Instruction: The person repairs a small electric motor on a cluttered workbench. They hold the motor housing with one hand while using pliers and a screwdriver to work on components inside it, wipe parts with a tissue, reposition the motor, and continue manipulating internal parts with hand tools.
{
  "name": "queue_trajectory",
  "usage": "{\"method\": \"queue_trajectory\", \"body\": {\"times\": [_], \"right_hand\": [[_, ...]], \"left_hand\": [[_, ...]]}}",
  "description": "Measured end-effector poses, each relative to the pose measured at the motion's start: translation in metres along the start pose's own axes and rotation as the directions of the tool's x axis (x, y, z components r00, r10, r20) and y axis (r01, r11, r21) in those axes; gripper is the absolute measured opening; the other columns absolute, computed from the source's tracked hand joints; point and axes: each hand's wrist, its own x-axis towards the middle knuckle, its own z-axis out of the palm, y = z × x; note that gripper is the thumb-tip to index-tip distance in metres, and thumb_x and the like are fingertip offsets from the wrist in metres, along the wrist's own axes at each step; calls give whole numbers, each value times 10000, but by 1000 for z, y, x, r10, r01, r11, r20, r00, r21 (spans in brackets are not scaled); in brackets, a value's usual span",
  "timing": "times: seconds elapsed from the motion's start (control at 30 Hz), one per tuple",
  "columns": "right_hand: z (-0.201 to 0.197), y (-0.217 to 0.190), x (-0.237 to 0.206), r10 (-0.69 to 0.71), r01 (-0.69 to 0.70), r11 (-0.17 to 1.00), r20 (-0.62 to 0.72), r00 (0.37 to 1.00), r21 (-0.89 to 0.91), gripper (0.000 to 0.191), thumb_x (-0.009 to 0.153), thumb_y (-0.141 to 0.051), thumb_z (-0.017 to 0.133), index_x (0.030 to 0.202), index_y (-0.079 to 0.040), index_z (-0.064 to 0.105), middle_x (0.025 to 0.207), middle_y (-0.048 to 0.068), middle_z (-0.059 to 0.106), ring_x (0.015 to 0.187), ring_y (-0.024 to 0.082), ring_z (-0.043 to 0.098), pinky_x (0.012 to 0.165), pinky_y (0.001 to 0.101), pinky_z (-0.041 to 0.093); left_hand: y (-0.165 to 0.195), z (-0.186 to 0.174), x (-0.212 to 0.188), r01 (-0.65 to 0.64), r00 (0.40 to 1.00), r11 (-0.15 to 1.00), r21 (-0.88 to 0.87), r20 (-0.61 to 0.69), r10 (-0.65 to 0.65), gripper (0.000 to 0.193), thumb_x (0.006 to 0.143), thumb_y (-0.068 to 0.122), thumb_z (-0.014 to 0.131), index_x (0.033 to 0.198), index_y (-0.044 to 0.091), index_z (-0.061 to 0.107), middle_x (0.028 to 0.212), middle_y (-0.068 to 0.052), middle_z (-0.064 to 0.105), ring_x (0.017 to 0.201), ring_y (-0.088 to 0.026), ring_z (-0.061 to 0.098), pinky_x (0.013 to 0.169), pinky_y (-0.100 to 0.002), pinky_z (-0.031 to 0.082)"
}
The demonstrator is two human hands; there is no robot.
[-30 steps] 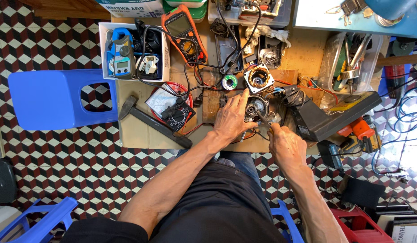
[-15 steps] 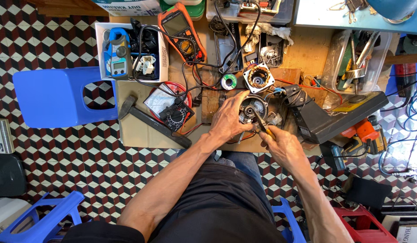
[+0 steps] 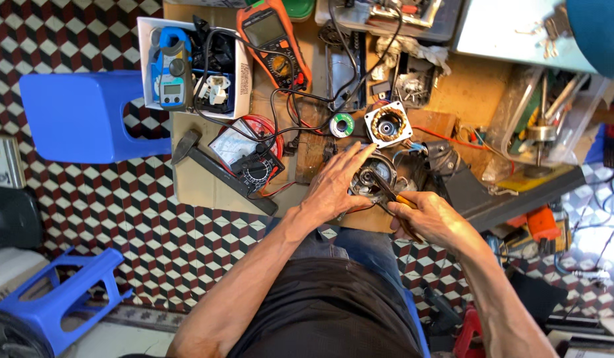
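My left hand (image 3: 336, 182) grips the rim of a round metal motor housing (image 3: 371, 176) lying on a low wooden work board (image 3: 207, 189). My right hand (image 3: 429, 217) holds a yellow-handled screwdriver (image 3: 390, 192), whose dark shaft points up-left into the housing's open middle. Just beyond it sits a square motor stator with copper windings (image 3: 387, 124). A small green spool of solder (image 3: 342, 124) lies to its left.
An analog meter with red leads (image 3: 254, 169), an orange multimeter (image 3: 275, 40) and a white box holding a blue clamp meter (image 3: 171, 66) lie at the left. A hammer (image 3: 217, 174) rests by the board's edge. Blue stools (image 3: 81, 116) stand on the checkered floor. Tools fill the right side.
My right hand has brought the screwdriver up from beside the housing so its tip sits inside it. My left hand has stayed on the housing. The view has shifted slightly.
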Motion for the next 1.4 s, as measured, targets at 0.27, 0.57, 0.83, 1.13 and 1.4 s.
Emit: {"method": "queue_trajectory", "body": {"times": [0.27,0.57,0.83,1.13,1.4], "right_hand": [[-65,-27,26,103,-60,977,207,973,-206,327,946,-333,631,911,-26,738,674,67,732,575,135,669,552,302,564],[-90,-29,52,68,82,916,354,933,-393,410,934,-384,622,847,-1,739,720,99,791,620,185,753,535,317,555],[-83,-44,44,140,-15,924,301,943,-382,351,919,-366,640,845,-28,698,657,90,709,570,201,696,544,336,529],[-84,-51,50,189,-61,889,243,951,-455,521,942,-490,657,756,-3,664,561,86,609,392,181,530,415,316,384],[-100,-58,73,286,-152,926,380,879,-345,459,935,-428,609,729,-19,642,527,92,591,345,153,482,372,275,342]], "left_hand": [[44,34,-16,334,874,942,-37,-364,-324,1106,614,365,955,1498,79,356,1507,-211,478,1358,-381,487,1133,-484,378],[37,71,-21,308,787,950,-52,-547,-285,1032,717,328,913,1551,81,358,1577,-173,463,1422,-356,484,1161,-431,429],[30,76,-23,307,805,951,-40,-523,-281,1054,712,342,909,1570,112,343,1603,-161,412,1424,-361,452,1163,-456,395],[27,81,-28,265,795,963,-43,-556,-243,1051,731,350,889,1591,129,327,1627,-151,396,1461,-337,452,1226,-467,368],[26,83,-27,300,791,950,-87,-534,-299,1050,728,364,885,1593,172,324,1642,-126,378,1471,-312,431,1218,-460,362]]}}
